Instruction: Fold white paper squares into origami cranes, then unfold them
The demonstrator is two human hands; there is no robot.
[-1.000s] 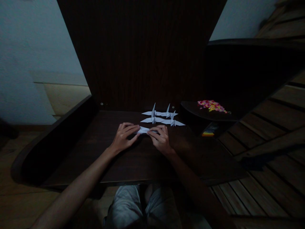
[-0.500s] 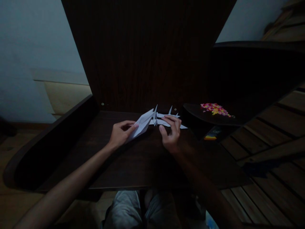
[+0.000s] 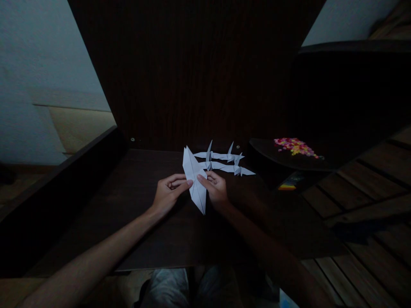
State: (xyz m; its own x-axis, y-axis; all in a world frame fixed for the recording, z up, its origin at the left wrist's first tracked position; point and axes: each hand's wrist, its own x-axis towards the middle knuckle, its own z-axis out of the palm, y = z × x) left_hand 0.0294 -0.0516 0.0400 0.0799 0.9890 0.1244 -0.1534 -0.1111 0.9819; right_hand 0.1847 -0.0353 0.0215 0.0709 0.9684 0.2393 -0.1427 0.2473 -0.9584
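Note:
A folded sheet of white paper (image 3: pixel 194 171), a long pointed diamond with a split upper tip and creases down its middle, is held up above the dark desk (image 3: pixel 144 239). My left hand (image 3: pixel 168 191) pinches its left edge, thumb in front and fingers bent behind. On the right edge, my right hand (image 3: pixel 215 188) grips it the same way, thumb on the front face. Just behind stand several white origami cranes (image 3: pixel 221 166) in two rows, wings outstretched and pointed ends up. The paper partly covers the leftmost ones.
Small pink, red and yellow pieces (image 3: pixel 297 146) lie heaped on a dark corner shelf (image 3: pixel 266 149) at the right. Below that shelf is a small object with a yellow band (image 3: pixel 287 187). A raised side board (image 3: pixel 64 188) bounds the desk at left, and a tall dark panel (image 3: pixel 199 77) rises behind.
The folded paper has swung from leaning right to nearly upright, its face toward me. My right hand has left the cranes and taken hold of the paper's right edge.

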